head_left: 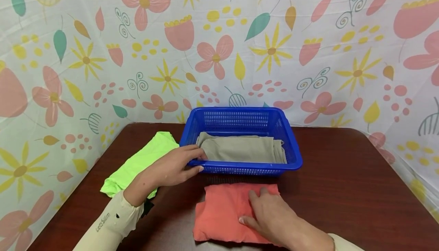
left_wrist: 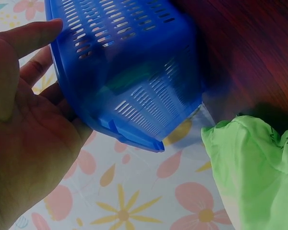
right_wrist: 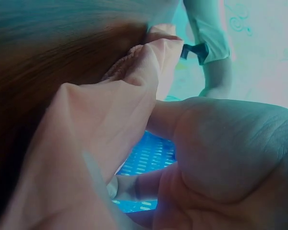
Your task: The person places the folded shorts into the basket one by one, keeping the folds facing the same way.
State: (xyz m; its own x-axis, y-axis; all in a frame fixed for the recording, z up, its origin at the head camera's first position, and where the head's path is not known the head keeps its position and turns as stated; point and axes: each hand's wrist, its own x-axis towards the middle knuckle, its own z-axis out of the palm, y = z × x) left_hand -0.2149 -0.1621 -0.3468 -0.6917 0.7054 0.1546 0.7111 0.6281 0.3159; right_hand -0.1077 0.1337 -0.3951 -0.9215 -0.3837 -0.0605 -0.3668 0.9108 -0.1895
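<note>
A blue plastic basket (head_left: pixel 293 155) with slotted walls stands mid-table, a folded grey-beige cloth (head_left: pixel 240 148) lying inside it. At its front left corner my left hand (head_left: pixel 180 163) holds the rim, fingers over the inside and thumb outside; the left wrist view shows that hand (left_wrist: pixel 33 124) beside the basket wall (left_wrist: pixel 149 105). In front of the basket lies a folded coral-red cloth (head_left: pixel 223 213). My right hand (head_left: pixel 274 216) rests on its right part, thumb and fingers spread apart. Up close, the right wrist view shows the cloth (right_wrist: pixel 96 120) against the fingertips of that hand (right_wrist: pixel 221 148).
A folded neon-green cloth (head_left: pixel 140 163) lies left of the basket, partly behind my left forearm. The dark brown wooden table (head_left: pixel 343 182) ends at the back against a flower-printed white curtain (head_left: pixel 219 52), which also runs along both sides.
</note>
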